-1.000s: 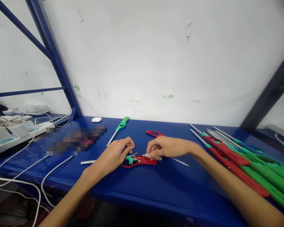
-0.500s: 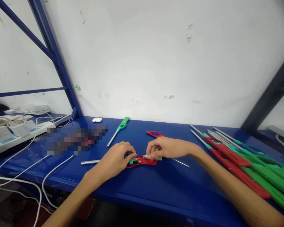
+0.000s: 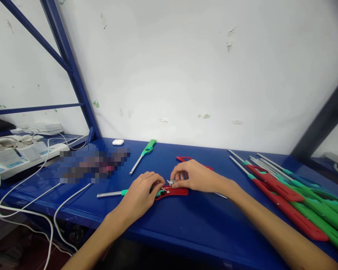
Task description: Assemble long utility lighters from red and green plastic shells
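An opened lighter with a red handle (image 3: 180,191), teal inner parts and a silver tube lies across the blue table in front of me. My left hand (image 3: 143,189) is closed over its neck, with thumb and forefinger pinched near the teal parts. Just above the handle, my right hand (image 3: 198,177) pinches a small white-and-metal part (image 3: 172,182). Most of that part is hidden by the fingers. Behind my right hand lies another red handle piece (image 3: 183,159), partly covered. A thin metal rod (image 3: 221,195) shows beneath the right wrist.
A green lighter (image 3: 149,147) and a white case (image 3: 118,142) lie toward the wall. Several red and green lighters (image 3: 287,191) are piled at the right. White cables (image 3: 59,204) and a power strip (image 3: 30,157) occupy the left, near a blurred-out patch.
My right hand has lifted the small part slightly and tilted it away from the red handle. The left hand stays at the lighter's neck, now showing more teal. The view has shifted slightly.
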The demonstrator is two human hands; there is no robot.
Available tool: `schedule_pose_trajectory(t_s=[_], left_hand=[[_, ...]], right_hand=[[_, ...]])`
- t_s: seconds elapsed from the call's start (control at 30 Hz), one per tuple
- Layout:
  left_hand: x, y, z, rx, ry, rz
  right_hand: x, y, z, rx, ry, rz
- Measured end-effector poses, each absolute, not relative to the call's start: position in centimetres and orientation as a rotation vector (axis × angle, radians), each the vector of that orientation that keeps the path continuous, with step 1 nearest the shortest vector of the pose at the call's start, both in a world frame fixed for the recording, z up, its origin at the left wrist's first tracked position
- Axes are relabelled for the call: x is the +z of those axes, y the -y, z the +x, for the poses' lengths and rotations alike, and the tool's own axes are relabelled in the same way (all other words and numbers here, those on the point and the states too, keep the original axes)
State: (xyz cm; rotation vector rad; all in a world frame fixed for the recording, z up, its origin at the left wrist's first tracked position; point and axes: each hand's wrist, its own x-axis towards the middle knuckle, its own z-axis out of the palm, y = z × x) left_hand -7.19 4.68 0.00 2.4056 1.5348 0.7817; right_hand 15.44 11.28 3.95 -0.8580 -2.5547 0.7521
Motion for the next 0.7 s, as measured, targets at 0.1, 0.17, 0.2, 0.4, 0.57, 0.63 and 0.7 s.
schedule_pose_trajectory(t_s=[0.1,0.17,0.2,0.4,0.57,0.63,0.7], left_hand=[[-0.18,-4.55,-7.23,0.808,-1.520,2.411],[-0.19,-4.52,-7.24,0.822,-1.515,2.411],[-0.19,-4.52,-7.25,0.830,-1.514,2.409],[-0.28,-4.64,-7.29,0.847,-1.509,2.399],[-0.27,-4.65,-7.31,0.856,-1.514,2.392],[-0.23,-4.60,-7.28,0.858,-1.509,2.392],[-0.20,-4.54,-7.26,0.860,-1.508,2.390]], right_hand=[[3.82,-11.12,15.25,0.718,2.579,-0.869],[3.84,-10.97,15.14,0.700,2.577,-0.878],[3.87,-10.90,15.09,0.699,2.574,-0.879],[3.84,-10.67,14.97,0.692,2.572,-0.875],[3.76,-10.71,14.94,0.689,2.572,-0.866],[3.76,-10.69,14.90,0.676,2.575,-0.864],[3.75,-10.65,14.86,0.645,2.581,-0.855]])
